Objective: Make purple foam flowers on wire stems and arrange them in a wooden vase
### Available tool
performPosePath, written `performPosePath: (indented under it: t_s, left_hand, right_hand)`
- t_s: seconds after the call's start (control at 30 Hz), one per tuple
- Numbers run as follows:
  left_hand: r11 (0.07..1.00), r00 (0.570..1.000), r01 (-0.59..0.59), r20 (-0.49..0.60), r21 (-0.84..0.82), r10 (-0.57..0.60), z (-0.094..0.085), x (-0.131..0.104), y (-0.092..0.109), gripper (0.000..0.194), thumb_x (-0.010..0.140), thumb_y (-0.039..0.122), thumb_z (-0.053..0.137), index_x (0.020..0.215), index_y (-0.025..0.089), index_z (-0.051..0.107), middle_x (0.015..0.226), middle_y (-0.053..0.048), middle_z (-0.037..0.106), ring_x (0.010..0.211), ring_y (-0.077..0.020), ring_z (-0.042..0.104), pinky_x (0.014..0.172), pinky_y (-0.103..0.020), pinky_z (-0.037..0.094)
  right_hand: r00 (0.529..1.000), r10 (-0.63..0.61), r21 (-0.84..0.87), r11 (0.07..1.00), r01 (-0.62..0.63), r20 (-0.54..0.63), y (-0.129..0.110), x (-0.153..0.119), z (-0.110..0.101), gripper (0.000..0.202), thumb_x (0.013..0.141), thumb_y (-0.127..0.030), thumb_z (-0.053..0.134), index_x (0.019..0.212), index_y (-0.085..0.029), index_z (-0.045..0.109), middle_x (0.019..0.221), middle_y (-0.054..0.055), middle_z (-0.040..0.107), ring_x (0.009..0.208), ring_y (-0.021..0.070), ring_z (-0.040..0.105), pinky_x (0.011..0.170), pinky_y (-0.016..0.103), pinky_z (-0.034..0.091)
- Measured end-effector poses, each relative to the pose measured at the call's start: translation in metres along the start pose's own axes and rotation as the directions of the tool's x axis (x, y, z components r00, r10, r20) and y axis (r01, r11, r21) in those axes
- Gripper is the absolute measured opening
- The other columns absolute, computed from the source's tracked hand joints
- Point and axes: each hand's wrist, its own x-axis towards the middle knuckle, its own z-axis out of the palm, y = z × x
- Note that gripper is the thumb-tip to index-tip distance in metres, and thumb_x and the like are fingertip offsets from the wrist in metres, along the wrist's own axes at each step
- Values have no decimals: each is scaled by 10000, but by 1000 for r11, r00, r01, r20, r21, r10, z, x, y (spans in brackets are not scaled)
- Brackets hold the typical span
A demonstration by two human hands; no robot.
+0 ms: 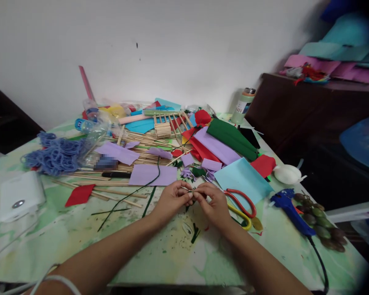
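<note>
My left hand and my right hand meet over the near middle of the table, fingertips pinched together. Whatever small thing sits between them is mostly hidden; a bit of dark green shows just below. Beside my right hand lie the red looped handle and yellow handle of scissors. Small purple paper flowers rest just beyond my fingers. A purple sheet is to the left, with a long dark green stem across it. Short green scraps lie below my hands.
Thin wooden sticks pile up behind, with blue yarn at left. A light blue sheet, a blue glue gun and grapes lie at right. A bottle stands by the wall; a white device sits at left.
</note>
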Motion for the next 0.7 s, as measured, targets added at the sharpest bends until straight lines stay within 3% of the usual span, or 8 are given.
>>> performPosePath:
  t_s: [0.4, 0.7]
  left_hand:
    - [999, 999, 29, 34, -31, -28, 1, 0, 1, 361, 620, 286, 754, 892, 128, 576, 620, -6, 642, 595, -111, 596, 617, -244, 455]
    - [999, 999, 5, 43, -45, -3, -1, 1, -3, 336, 652, 262, 733, 914, 129, 571, 637, -7, 644, 603, -109, 598, 644, -253, 462]
  right_hand:
    - [998, 68, -67, 995, -67, 11, -1, 2, 0, 174, 846, -235, 483, 689, -192, 544, 700, 27, 564, 683, 165, 520, 629, 281, 386]
    - [999, 50, -25, 998, -49, 20, -1, 2, -2, 108, 820, -229, 536, 730, -195, 584, 727, 24, 584, 691, 162, 526, 639, 278, 404]
